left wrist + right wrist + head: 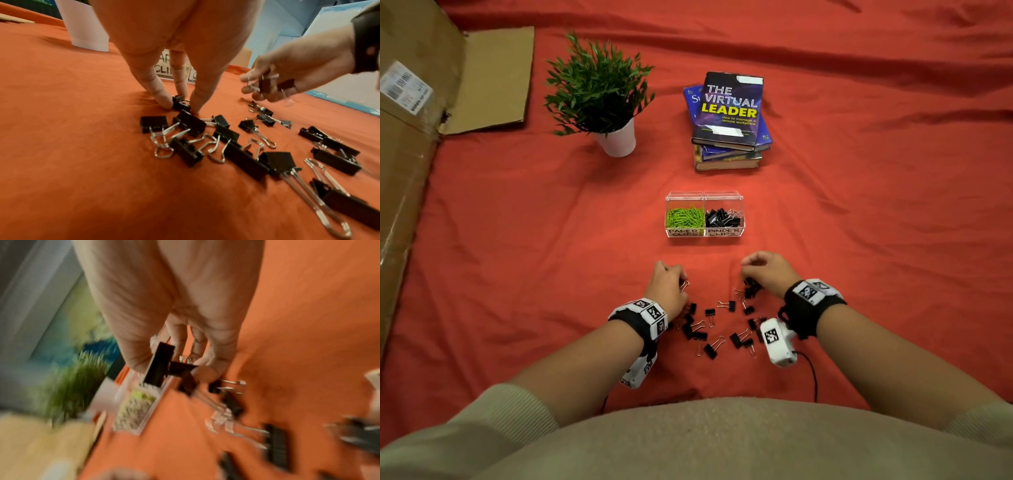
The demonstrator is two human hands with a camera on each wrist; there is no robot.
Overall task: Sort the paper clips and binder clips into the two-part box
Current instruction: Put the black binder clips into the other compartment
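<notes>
Red cloth [517,222], roughly eighteen loose binder clips [710,313]

Blurred right hand [174,321] pinching black binder clips [162,365], loose clips [275,444] on orange cloth [308,321], clear two-part box [135,410]

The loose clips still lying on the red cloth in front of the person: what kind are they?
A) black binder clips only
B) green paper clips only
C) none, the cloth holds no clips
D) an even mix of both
A: every loose clip in the scattered binder clips is black with silver wire handles, while the green paper clips all sit in the left compartment of the two-part box.
</notes>
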